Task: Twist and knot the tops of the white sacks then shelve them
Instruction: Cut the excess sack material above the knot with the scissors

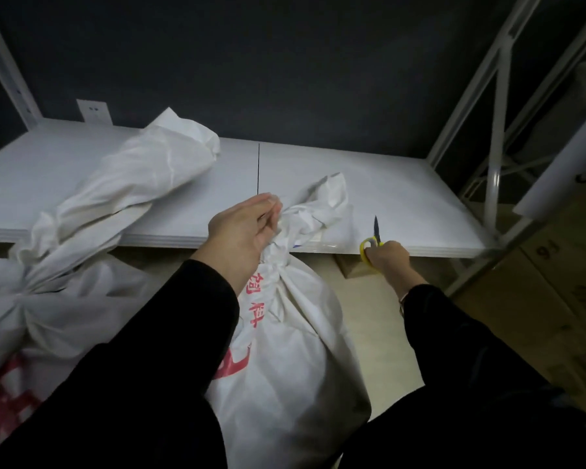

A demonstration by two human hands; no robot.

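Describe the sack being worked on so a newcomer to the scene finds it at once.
Find the low white shelf board across the middle. The sack stands on the floor at its front edge, between the black sleeves. Unlike the other sack to its left, whose top lies on the board, its gathered top is gripped by the left hand.

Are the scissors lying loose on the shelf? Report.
No, the right hand grips the scissors by their yellow handle at the shelf front edge, while the left hand grips the sack top.
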